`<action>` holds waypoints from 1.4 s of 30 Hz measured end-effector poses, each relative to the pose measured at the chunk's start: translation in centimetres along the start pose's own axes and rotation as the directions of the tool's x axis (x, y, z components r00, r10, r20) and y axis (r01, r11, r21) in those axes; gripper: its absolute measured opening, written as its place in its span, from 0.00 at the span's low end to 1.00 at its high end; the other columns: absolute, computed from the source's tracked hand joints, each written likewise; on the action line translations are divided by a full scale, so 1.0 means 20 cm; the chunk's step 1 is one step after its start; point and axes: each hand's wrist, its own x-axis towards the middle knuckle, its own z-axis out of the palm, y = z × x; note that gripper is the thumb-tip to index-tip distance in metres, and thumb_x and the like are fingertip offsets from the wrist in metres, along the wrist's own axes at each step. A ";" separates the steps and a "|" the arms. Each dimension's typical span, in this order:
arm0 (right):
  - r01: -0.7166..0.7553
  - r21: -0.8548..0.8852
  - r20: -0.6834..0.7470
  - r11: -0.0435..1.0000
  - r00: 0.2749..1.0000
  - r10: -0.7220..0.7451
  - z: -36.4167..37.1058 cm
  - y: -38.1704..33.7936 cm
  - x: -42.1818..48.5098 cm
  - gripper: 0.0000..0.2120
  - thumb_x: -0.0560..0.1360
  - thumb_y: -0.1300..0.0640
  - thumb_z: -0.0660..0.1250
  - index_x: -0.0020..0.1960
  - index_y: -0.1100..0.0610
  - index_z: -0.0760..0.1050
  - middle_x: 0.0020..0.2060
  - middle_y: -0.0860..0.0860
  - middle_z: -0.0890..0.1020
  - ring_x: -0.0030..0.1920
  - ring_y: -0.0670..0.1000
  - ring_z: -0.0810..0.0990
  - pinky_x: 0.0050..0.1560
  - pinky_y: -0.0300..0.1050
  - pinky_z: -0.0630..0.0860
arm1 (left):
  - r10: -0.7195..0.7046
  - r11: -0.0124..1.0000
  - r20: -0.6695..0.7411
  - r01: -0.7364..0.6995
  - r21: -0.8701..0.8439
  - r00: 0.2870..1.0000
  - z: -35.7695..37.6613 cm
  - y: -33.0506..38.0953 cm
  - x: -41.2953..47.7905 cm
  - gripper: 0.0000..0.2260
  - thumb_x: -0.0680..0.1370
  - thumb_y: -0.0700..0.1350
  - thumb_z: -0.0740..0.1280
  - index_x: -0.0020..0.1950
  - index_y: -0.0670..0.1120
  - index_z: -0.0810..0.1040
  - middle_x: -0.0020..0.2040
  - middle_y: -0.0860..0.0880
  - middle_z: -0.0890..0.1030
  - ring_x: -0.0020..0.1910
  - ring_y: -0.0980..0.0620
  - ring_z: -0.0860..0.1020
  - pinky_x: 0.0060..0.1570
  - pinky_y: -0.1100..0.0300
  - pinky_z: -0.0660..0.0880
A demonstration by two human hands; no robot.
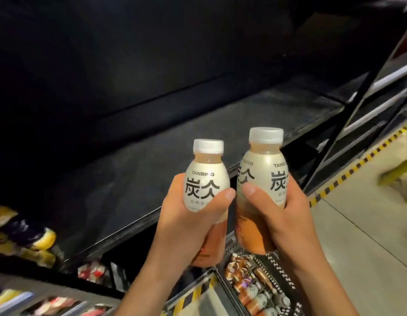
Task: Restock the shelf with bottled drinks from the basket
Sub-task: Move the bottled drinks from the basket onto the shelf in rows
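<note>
Item 1: left bottle (206, 179), white cap, pale "TANBING" label, tan drink. It is upright, gripped by the left hand (186, 224), whose fingers (220, 198) curl round its lower body, thumb across the label.
Item 2: right bottle (262, 172), same kind, upright, gripped by the right hand (289, 220), fingers (255, 195) wrapped round its middle.
Both are held in the air just beside each other, before the front edge of the dark shelf (141, 160).
Item 3: basket (283, 278), below the hands, more bottles lying inside.
Item 4: snack packets (38, 238), lower left.
</note>
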 end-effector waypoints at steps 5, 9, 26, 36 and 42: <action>0.050 0.080 0.287 0.996 0.955 -0.071 0.42 -0.17 -0.08 0.22 0.60 0.40 0.73 0.50 0.48 0.79 0.40 0.51 0.85 0.37 0.48 0.84 0.35 0.39 0.77 | 0.163 0.985 -0.335 -0.137 0.100 0.928 -0.37 0.18 -0.29 0.24 0.62 0.58 0.76 0.54 0.54 0.76 0.39 0.49 0.83 0.35 0.54 0.81 0.32 0.64 0.76; 0.075 0.129 0.470 0.989 0.874 -0.128 0.75 -0.26 -0.21 0.21 0.59 0.41 0.74 0.50 0.47 0.79 0.41 0.52 0.85 0.39 0.51 0.85 0.37 0.46 0.81 | 0.224 0.975 -0.519 -0.182 0.131 0.825 -0.67 0.26 -0.55 0.21 0.59 0.63 0.76 0.49 0.60 0.77 0.38 0.49 0.82 0.35 0.51 0.81 0.32 0.61 0.74; 0.124 0.213 0.722 0.969 0.648 -0.242 2.11 -0.44 -1.15 0.27 0.56 0.42 0.76 0.55 0.40 0.79 0.47 0.46 0.87 0.45 0.47 0.86 0.41 0.45 0.82 | 0.319 0.943 -0.745 -0.274 0.189 0.586 -1.99 0.32 -1.45 0.26 0.58 0.61 0.75 0.51 0.52 0.77 0.42 0.49 0.85 0.40 0.51 0.83 0.38 0.56 0.77; 0.078 0.019 0.554 0.997 0.829 -0.075 2.81 -0.57 -1.16 0.19 0.67 0.46 0.78 0.55 0.49 0.79 0.46 0.48 0.87 0.45 0.48 0.86 0.49 0.54 0.84 | 0.165 0.981 -0.591 -0.194 0.014 0.790 -2.77 0.53 -1.32 0.17 0.69 0.53 0.77 0.52 0.46 0.81 0.39 0.49 0.85 0.35 0.51 0.83 0.34 0.57 0.77; -0.124 -0.031 0.479 0.992 0.869 0.123 3.02 -0.52 -1.01 0.24 0.67 0.48 0.79 0.56 0.57 0.75 0.46 0.53 0.85 0.41 0.51 0.86 0.40 0.53 0.85 | 0.008 0.987 -0.624 -0.105 -0.120 0.782 -3.02 0.52 -1.13 0.31 0.64 0.56 0.78 0.60 0.41 0.77 0.43 0.45 0.85 0.34 0.49 0.84 0.32 0.56 0.78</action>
